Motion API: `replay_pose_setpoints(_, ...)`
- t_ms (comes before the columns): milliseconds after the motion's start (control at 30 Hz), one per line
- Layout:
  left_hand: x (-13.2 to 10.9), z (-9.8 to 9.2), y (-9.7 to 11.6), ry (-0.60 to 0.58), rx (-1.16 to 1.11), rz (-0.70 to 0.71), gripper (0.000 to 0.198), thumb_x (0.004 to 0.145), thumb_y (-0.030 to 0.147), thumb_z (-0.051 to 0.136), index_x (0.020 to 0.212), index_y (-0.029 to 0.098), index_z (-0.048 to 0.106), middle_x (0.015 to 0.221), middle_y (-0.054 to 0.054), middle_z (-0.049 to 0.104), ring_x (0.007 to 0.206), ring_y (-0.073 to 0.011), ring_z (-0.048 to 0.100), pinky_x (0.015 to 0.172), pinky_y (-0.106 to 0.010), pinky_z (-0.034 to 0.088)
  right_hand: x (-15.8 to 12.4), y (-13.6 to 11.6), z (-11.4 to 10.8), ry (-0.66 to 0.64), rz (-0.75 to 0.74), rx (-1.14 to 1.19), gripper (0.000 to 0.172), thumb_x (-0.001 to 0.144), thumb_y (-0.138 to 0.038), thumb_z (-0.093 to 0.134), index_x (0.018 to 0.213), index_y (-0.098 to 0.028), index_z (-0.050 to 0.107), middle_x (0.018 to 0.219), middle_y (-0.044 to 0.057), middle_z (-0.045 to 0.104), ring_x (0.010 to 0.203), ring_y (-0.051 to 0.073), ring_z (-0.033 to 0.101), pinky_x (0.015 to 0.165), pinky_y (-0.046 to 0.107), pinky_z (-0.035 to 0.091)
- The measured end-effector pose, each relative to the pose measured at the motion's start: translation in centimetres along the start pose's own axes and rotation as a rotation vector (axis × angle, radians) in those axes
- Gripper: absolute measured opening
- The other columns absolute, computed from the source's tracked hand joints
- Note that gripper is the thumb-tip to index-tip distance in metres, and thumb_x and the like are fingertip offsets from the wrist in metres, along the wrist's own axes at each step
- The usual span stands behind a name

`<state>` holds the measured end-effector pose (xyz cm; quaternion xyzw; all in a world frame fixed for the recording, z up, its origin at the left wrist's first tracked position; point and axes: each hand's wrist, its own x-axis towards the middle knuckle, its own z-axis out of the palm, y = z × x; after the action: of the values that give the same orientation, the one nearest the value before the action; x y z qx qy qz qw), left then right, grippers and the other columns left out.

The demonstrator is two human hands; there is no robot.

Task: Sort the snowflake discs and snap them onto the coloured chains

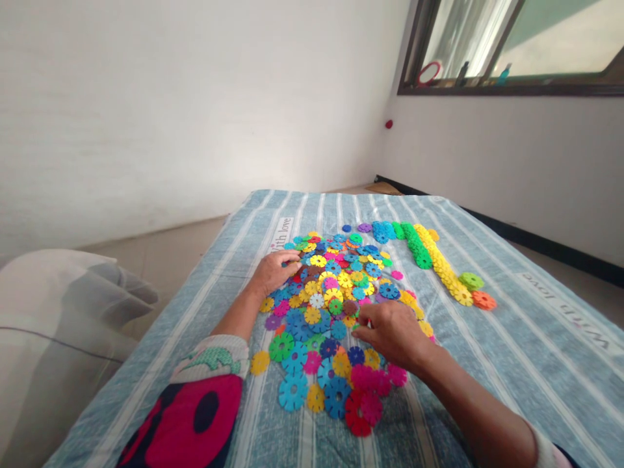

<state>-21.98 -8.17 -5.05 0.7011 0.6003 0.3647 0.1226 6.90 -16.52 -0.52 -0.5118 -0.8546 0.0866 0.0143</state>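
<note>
A wide pile of notched plastic snowflake discs [316,318] in many colours lies on a striped cloth. My left hand [275,272] is at the pile's left edge, its fingers curled together, with a brown patch beside the fingertips; what lies between them is hidden. Over the right side of the pile, my right hand [392,330] has thumb and index finger bent close together. Just beyond its fingertips sits a brown disc [350,307]; I cannot make out what, if anything, is pinched.
Right of the pile, discs are grouped by colour: a green row [416,247], a yellow row [446,272], a blue cluster [383,231] and an orange stack [484,300]. The blue striped cloth [526,338] covers the table. White sheer fabric [63,351] stands at the left. A window [517,45] is at upper right.
</note>
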Motion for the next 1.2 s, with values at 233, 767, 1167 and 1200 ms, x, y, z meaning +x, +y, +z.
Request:
replay_pose_setpoints(233, 0.4, -0.5, -0.3, -0.011, 0.019, -0.001, 0.041, 0.07, 0.056, 0.056, 0.084, 0.022, 0.076, 0.112, -0.006, 0.073, 0.106, -0.0246, 0.066, 0.104, -0.038, 0.045, 0.1, -0.4, -0.2, -0.025, -0.083, 0.048, 0.019, 0.087, -0.025, 0.052, 0.086, -0.021, 0.071, 0.084, 0.005, 0.074, 0.079, 0.019, 0.068, 0.061, 0.025, 0.033)
replay_pose_setpoints(767, 0.5, -0.9, -0.6, 0.009, 0.035, -0.001, 0.051, 0.067, 0.071, 0.055, 0.081, 0.026, 0.076, 0.111, -0.004, 0.073, 0.104, -0.0257, 0.067, 0.102, -0.038, 0.047, 3.4, 7.1, -3.4, 0.175, 0.026, 0.202, 0.023, 0.079, -0.014, 0.054, 0.087, -0.021, 0.074, 0.072, 0.0, 0.07, 0.07, 0.014, 0.062, 0.064, 0.022, 0.04)
replay_pose_setpoints(1167, 0.2, -0.8, -1.2, 0.012, 0.017, -0.046, 0.052, 0.067, 0.071, 0.056, 0.083, 0.026, 0.076, 0.114, -0.005, 0.072, 0.105, -0.0277, 0.067, 0.104, -0.042, 0.046, 16.4, 18.5, -6.5, 0.166, 0.28, -0.093, 0.029, 0.077, -0.016, 0.059, 0.1, -0.018, 0.075, 0.1, 0.009, 0.072, 0.091, 0.022, 0.065, 0.068, 0.024, 0.042)
replay_pose_setpoints(1200, 0.2, -0.8, -1.2, 0.014, 0.013, -0.046, 0.052, 0.067, 0.071, 0.056, 0.083, 0.026, 0.076, 0.114, -0.005, 0.072, 0.105, -0.0275, 0.067, 0.104, -0.042, 0.047, 17.0, 18.7, -6.4, 0.15, 0.282, -0.101, 0.029, 0.076, -0.015, 0.06, 0.1, -0.018, 0.076, 0.101, 0.009, 0.073, 0.093, 0.022, 0.065, 0.068, 0.024, 0.042)
